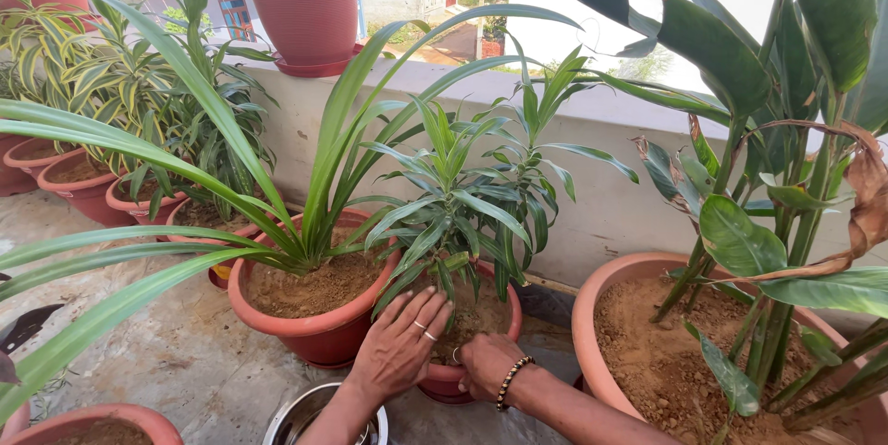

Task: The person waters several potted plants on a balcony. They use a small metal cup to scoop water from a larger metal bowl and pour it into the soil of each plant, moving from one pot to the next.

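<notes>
both hands [442,352] on small pot [504,323] soil

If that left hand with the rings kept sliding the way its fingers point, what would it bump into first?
The left hand points up and right over the small pot's soil, so it would likely meet the plant's stems first, though depth is hard to judge.
</notes>
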